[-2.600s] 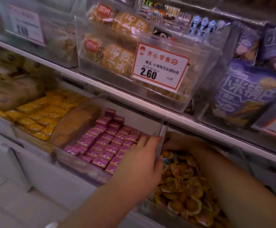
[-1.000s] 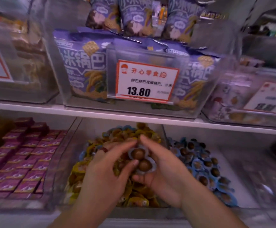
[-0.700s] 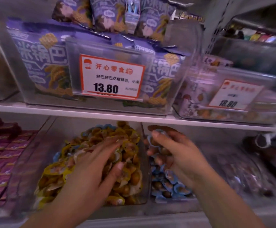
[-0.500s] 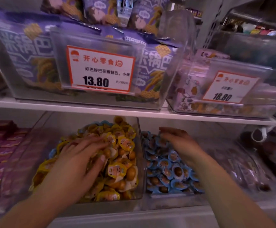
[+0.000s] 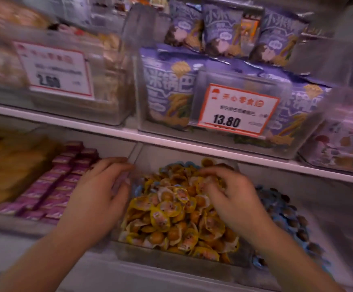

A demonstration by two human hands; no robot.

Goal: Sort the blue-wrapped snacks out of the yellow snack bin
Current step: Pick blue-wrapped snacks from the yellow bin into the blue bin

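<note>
We face a shop shelf (image 5: 171, 142) of clear bins under price tags. The yellow snack bin (image 5: 177, 259) runs front to back, heaped with yellow snacks (image 5: 171, 213); a few blue-wrapped snacks (image 5: 138, 189) show at its left wall. Our left hand (image 5: 99, 199) rests at that wall, fingers curled, seemingly holding nothing through the blur. Our right hand (image 5: 232, 197) lies on the heap, fingers bent into it. The blue bin (image 5: 285, 218) sits just right.

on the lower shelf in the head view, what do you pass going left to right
orange packs → purple snack bars → left hand → yellow snacks → right hand → blue snacks
</note>
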